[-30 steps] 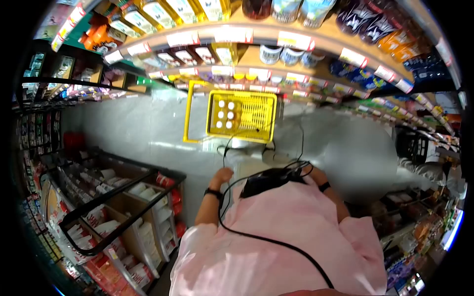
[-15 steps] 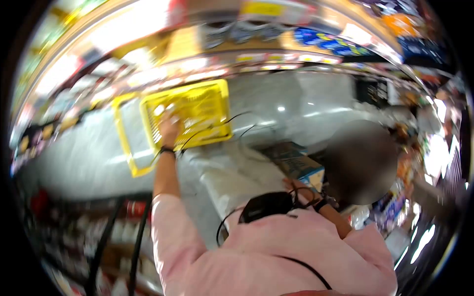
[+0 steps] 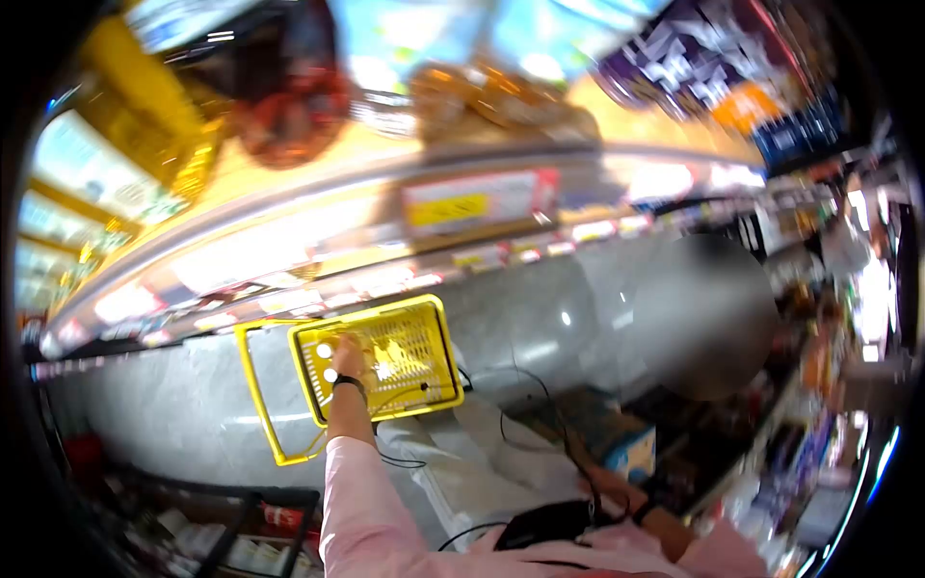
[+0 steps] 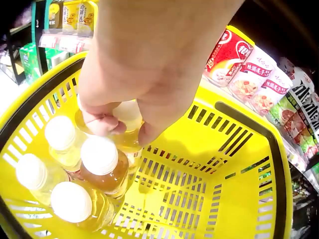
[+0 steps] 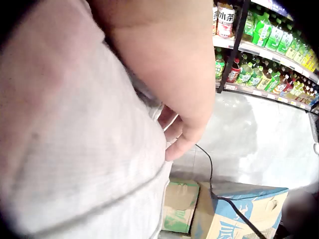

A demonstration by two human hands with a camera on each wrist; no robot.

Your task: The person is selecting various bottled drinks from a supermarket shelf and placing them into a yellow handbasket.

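Note:
In the left wrist view my left hand (image 4: 144,82) reaches down into a yellow basket (image 3: 381,310) and grips the upper part of a bottle of yellow liquid (image 4: 129,112). The fingers hide its cap. Crowded beside it are several white-capped bottles, among them one with amber liquid (image 4: 105,167) and one with yellow liquid (image 4: 82,206). They stand at one end of the basket, whose slatted floor shows at the other end. My right hand (image 5: 183,122) hangs against the light trousers (image 5: 99,149) with its fingers loosely bent and nothing in them.
A store shelf (image 3: 385,193) with bottles and bags runs beyond the basket. Cans (image 4: 254,74) line a shelf near its rim. Cardboard boxes (image 5: 249,211) sit on the floor by my right leg, and a black cable (image 5: 212,172) hangs there.
One second ago both hands were near my body. The left hand then moved forward into the basket and stays there, gripping a bottle. My head view has swung toward the shelf.

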